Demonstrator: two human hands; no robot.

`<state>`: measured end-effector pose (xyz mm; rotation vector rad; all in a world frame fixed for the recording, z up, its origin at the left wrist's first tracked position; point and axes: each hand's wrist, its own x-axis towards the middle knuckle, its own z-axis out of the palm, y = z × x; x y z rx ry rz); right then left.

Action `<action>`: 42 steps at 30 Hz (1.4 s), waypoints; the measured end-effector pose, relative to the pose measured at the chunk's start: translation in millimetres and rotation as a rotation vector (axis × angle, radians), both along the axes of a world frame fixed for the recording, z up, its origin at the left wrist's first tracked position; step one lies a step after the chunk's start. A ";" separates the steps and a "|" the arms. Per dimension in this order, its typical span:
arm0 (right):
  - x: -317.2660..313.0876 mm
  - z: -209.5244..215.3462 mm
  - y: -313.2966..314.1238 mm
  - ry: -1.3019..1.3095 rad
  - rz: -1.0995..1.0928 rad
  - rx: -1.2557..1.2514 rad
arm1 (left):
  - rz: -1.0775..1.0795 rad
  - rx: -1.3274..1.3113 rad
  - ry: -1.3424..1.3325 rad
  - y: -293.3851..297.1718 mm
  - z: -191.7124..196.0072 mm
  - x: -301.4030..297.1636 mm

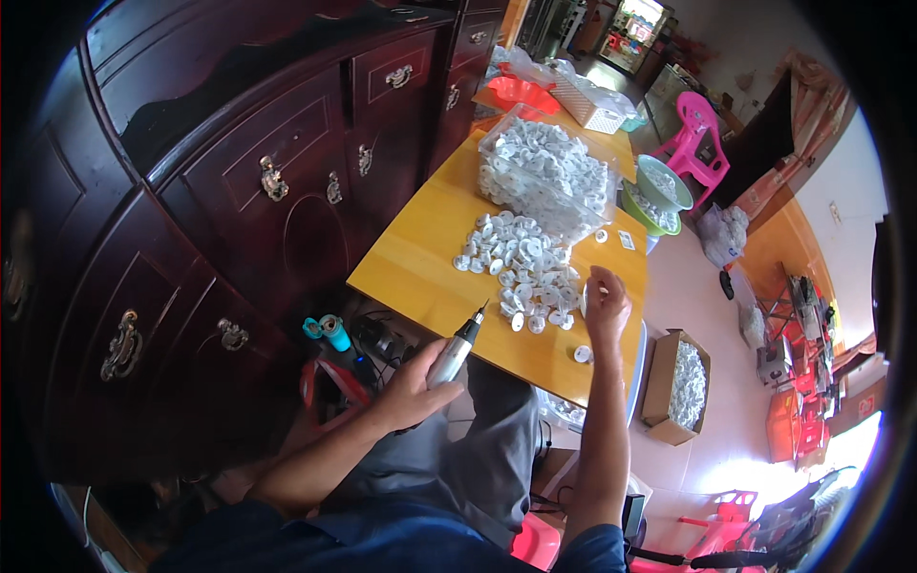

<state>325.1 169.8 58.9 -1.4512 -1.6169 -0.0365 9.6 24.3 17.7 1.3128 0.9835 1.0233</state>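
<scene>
My left hand is wrapped round a grey electric screwdriver, whose black nose and thin bit point up and away over the table's near edge. Above the right side of the table, my right hand has its fingers pinched together. A sliver of white shows at these fingers, too small to name. Left of that hand spreads a loose heap of small round white plastic parts. One single white part lies apart from it, nearer me.
A clear plastic bin full of white parts stands behind the heap on the yellow wooden table. Dark wooden cabinets line the left. Right of the table are stacked basins, a pink chair and a cardboard box of white parts.
</scene>
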 end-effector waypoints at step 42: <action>40.2 -11.6 -2.0 0.094 -0.162 -0.155 | -0.094 0.045 0.123 -5.4 2.2 6.7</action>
